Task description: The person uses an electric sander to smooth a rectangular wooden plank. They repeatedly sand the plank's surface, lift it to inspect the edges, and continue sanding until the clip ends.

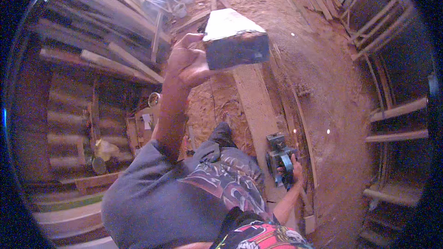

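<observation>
My left hand [188, 62] is raised in front of me, gripping a wooden block [237, 48] by its left side. The block's upper face is brightly lit and its near end is dark. Lower down on the right, my right hand [296, 171] is wrapped around the handle of a blue and dark handheld power tool [279, 159]. That tool is at a long wooden board [254, 97] running away from me; whether it rests on the board I cannot tell. Its underside is hidden.
Stacked planks [106, 23] fill the left side. Wooden racks [385, 27] line the right. Reddish-brown sawdust or dirt covers the floor [334, 87]. A bench [99, 182] stands at lower left, and pale buckets [181, 9] stand at the far end.
</observation>
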Demonstrator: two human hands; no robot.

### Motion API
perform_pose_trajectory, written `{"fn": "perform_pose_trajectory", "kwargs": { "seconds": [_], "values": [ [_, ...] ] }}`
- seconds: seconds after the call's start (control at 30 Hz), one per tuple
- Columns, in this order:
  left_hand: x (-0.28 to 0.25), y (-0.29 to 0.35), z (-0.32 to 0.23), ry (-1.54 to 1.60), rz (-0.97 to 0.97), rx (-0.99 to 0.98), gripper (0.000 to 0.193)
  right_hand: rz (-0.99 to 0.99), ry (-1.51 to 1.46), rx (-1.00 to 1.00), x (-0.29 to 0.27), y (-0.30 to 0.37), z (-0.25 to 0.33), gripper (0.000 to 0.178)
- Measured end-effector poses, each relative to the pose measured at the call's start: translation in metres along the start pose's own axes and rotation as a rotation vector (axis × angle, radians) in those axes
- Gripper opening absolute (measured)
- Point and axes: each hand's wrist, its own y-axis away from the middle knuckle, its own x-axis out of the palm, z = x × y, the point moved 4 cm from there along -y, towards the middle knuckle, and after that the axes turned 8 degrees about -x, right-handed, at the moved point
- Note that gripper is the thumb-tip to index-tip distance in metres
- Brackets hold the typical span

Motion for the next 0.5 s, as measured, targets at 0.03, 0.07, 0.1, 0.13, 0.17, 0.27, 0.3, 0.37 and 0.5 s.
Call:
{"fn": "perform_pose_trajectory", "kwargs": {
  "seconds": [0.03,0.07,0.1,0.13,0.17,0.27,0.3,0.37,0.5],
  "values": [
    [0.005,0.0,0.003,0.098,0.062,-0.078,0.058,0.007,-0.063,0.01,0.0,0.005,0.01,0.073],
    [0.008,0.001,0.002,0.077,0.052,-0.049,0.058,0.013,-0.128,0.018,0.002,0.009,0.021,0.072],
    [0.01,-0.002,0.004,0.081,0.068,-0.057,0.058,0.018,-0.196,0.025,0.004,0.014,0.027,0.072],
    [0.008,-0.003,0.004,0.078,-0.018,-0.009,0.058,0.025,-0.253,0.031,0.006,0.017,0.034,0.072],
    [0.012,-0.005,0.005,0.066,0.057,-0.021,0.058,0.03,-0.307,0.04,0.007,0.021,0.037,0.071],
    [0.009,-0.007,0.01,0.038,0.038,0.012,0.058,0.034,-0.379,0.044,0.009,0.022,0.031,0.071],
    [0.007,-0.006,0.012,0.027,0.031,0.022,0.057,0.029,-0.379,0.038,0.01,0.02,0.027,0.071],
    [0.002,-0.004,0.017,0.007,0.015,0.046,0.057,0.011,-0.345,0.019,0.009,0.013,0.015,0.071],
    [-0.005,0.0,0.022,-0.039,-0.021,0.098,0.057,0.005,-0.426,0.012,0.014,0.007,0.008,0.071]
  ]
}}
